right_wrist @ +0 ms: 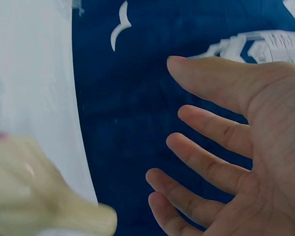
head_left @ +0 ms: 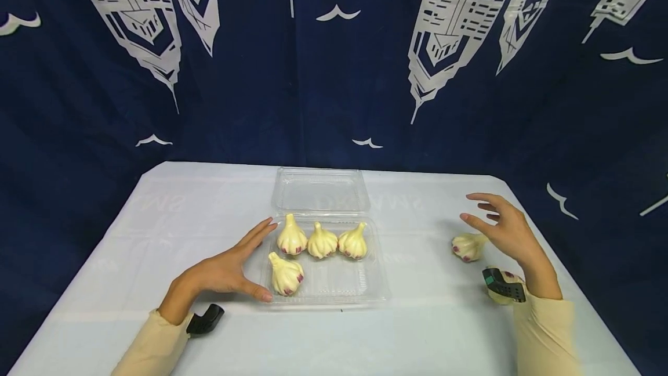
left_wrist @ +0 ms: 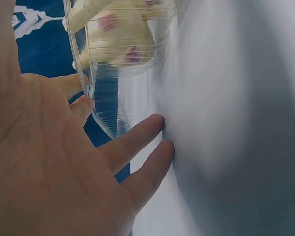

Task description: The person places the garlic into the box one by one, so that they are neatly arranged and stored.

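Left hand (head_left: 224, 271), spread, empty, at clear container's (head_left: 339, 283) left edge; right hand (head_left: 506, 231), loosely spread, empty, near garlic bulb (head_left: 466, 248) right of container.

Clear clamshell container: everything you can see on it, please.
The clamshell container looks like thin transparent plastic, with ribbed walls and a rectangular base. It sits open on the white tabletop, base nearer the person, lid folded back beyond it, apparently hinged. Inside the base, three garlic bulbs line the far side and a fourth bulb lies near-left; near-right is bare. The left grip spans its left edge, probably touching.
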Motion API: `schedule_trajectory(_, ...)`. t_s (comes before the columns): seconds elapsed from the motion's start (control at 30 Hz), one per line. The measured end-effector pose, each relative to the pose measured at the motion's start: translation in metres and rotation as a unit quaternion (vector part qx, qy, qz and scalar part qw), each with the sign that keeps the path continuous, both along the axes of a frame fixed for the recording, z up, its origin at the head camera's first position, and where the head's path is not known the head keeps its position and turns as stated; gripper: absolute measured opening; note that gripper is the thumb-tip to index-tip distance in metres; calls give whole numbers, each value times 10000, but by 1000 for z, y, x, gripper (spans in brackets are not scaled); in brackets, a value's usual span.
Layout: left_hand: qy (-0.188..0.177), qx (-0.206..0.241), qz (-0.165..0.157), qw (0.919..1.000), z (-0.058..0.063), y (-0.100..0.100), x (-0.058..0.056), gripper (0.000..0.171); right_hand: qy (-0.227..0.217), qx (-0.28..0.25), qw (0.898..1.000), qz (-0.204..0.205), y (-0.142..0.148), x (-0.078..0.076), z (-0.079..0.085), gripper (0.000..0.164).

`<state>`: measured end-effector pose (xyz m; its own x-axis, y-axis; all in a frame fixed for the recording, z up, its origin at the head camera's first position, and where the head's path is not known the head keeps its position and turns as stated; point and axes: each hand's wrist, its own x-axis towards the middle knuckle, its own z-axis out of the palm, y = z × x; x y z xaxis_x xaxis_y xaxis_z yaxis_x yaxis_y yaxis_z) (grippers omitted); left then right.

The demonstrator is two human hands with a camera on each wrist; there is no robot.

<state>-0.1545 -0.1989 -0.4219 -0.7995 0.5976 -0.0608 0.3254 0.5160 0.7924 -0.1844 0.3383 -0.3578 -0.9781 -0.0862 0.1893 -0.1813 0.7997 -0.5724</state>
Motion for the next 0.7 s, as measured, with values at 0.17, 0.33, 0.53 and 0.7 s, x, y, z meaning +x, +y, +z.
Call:
schedule_trajectory(0.17,41,-45,-24,10000,0,3,1,131,-980,-80,9950,-154,19,1,-2,74)
schedule_trajectory(0.33,23,-21,-18,10000,2,1,1,130,-1509,-51,9885,-54,27,-1,-9,79)
schedule_trajectory(0.53,30,-53,-7,10000,1,1,1,131,-1510,-37,9884,176,30,-2,-15,75)
schedule_trajectory(0.7,32,-40,4,10000,0,1,1,131,-1487,24,9885,275,31,-4,-18,70)
